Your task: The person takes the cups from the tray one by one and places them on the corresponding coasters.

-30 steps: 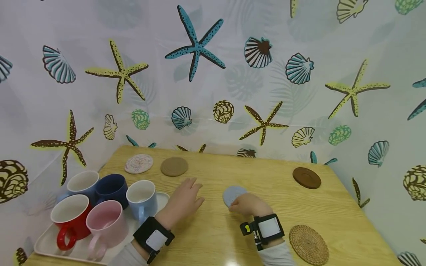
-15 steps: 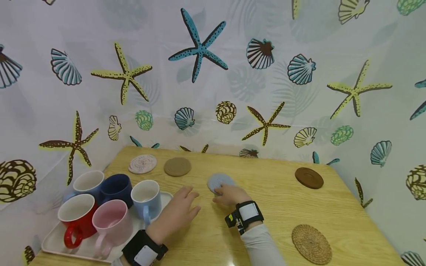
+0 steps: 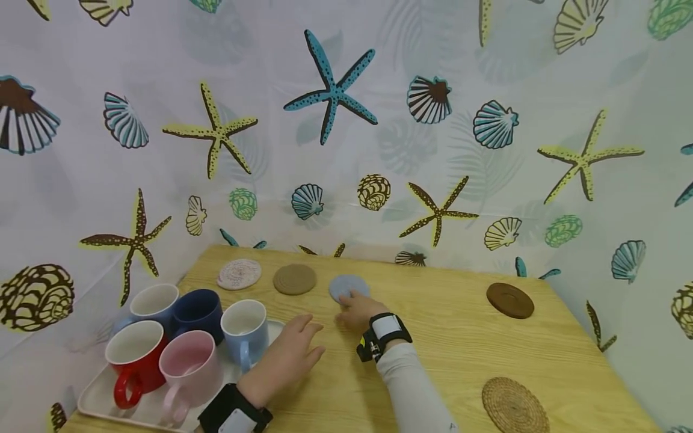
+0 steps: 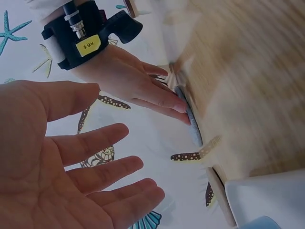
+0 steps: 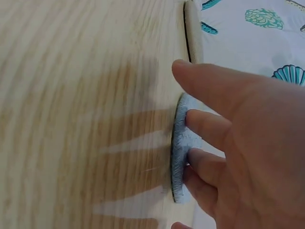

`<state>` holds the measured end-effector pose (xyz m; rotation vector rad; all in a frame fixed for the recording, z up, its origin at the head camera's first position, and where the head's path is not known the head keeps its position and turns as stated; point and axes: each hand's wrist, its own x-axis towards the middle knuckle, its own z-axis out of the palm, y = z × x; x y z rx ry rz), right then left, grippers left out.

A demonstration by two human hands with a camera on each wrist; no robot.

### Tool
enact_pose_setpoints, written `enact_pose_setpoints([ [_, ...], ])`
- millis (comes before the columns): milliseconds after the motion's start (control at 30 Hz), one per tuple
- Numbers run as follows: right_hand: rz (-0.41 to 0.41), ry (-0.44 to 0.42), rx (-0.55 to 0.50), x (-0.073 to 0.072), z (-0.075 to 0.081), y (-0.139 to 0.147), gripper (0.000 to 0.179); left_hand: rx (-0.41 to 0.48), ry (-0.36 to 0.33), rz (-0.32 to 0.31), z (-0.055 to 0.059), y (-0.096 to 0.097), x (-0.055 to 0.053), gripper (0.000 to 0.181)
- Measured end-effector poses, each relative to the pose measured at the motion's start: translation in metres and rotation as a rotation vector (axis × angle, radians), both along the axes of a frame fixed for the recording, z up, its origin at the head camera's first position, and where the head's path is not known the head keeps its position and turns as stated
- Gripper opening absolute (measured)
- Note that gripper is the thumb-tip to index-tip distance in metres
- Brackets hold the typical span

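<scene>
Wooden bench against a seashell-and-starfish curtain.
White tray at the bench's near left corner, loaded with five mugs: red mug, pink mug, light blue mug, navy mug and a pale blue-grey mug at the back.
Left hand beside the tray, palm down over the bench, fingers straight and spread, gripping nothing; in the left wrist view the same hand seen flat and relaxed, clear of everything.
Right hand reached forward across the bench, straight fingers laid flat on top of the grey-blue coaster, pressing rather than pinching; coaster flat on the wood under the fingertips.
That coaster far back on the bench, just right of the tan coaster, itself just right of the pink-white coaster: three in a row near the curtain.
Woven rattan coaster at the near right edge, well apart from both hands.
Dark brown coaster far right, apart from the row.
Black wrist strap on the right forearm, another on the left.
</scene>
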<state>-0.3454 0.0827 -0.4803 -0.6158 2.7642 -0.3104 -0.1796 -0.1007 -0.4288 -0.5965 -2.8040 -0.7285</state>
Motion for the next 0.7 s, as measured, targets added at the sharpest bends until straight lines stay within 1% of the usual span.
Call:
enact_pose_setpoints([
  [100, 0.009, 0.006, 0.014, -0.005, -0.002, 0.0, 0.063, 0.006, 0.002, 0.003, -0.001, -0.001, 0.001, 0.042],
  [167, 0.015, 0.027, 0.009, -0.005, -0.001, -0.001, 0.063, 0.014, 0.004, 0.01, -0.002, -0.002, 0.001, 0.042],
  [233, 0.025, 0.082, 0.026, -0.002, -0.001, -0.001, 0.064, 0.015, 0.006, 0.016, -0.003, -0.002, 0.002, 0.041],
  [267, 0.031, 0.108, 0.015, 0.001, 0.0, 0.0, 0.064, 0.016, 0.003, 0.02, -0.003, -0.002, 0.002, 0.041],
  [367, 0.048, 0.189, -0.047, 0.013, 0.007, 0.005, 0.064, 0.024, -0.018, 0.024, -0.004, -0.003, 0.004, 0.041],
  [400, 0.057, 0.228, -0.068, 0.017, 0.008, 0.008, 0.064, 0.026, -0.025, 0.025, -0.004, -0.003, 0.005, 0.041],
  [500, 0.061, 0.295, -0.115, 0.029, 0.022, 0.02, 0.065, 0.032, -0.042, 0.029, -0.005, -0.003, 0.007, 0.041],
  [600, 0.06, 0.357, -0.126, 0.041, 0.036, 0.043, 0.068, 0.028, -0.041, 0.035, -0.004, -0.003, 0.009, 0.041],
  [700, 0.044, 0.371, -0.132, 0.06, 0.049, 0.079, 0.071, 0.032, -0.054, 0.029, -0.003, -0.003, 0.012, 0.041],
])
